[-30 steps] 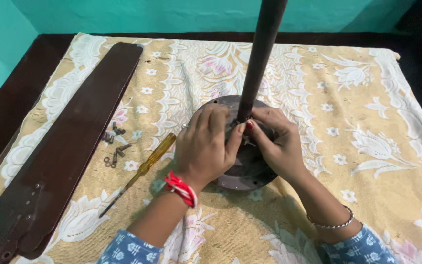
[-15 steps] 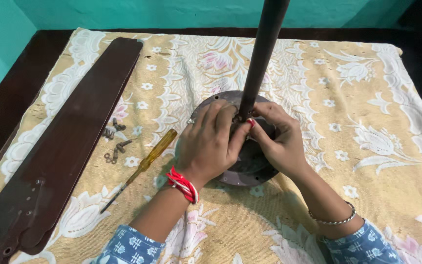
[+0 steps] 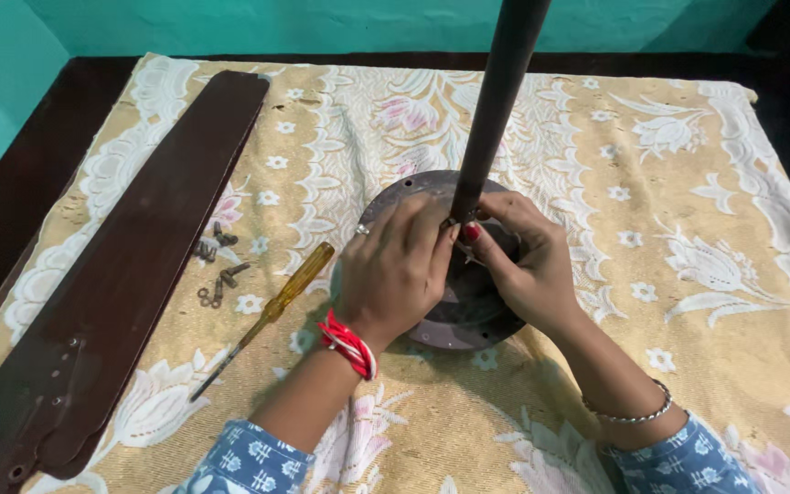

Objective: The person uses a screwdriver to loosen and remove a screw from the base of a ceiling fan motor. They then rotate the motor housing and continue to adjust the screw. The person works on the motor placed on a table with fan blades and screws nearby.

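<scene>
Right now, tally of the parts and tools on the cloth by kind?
Long dark brown fan blades, stacked: at least 2
Round dark metal motor housing with upright dark rod: 1
Yellow-handled screwdriver: 1
Small dark screws, loose cluster: about 6, too small for an exact count
Total: about 10

Left hand and right hand both work at the rod's base.

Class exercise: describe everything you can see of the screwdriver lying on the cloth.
The screwdriver has a translucent amber handle, plastic by its look, and a thin dark metal shaft. It lies flat and slanted on the floral cloth, handle toward the round motor housing, tip toward the viewer. Nothing grips it; the left hand is near its handle.
</scene>
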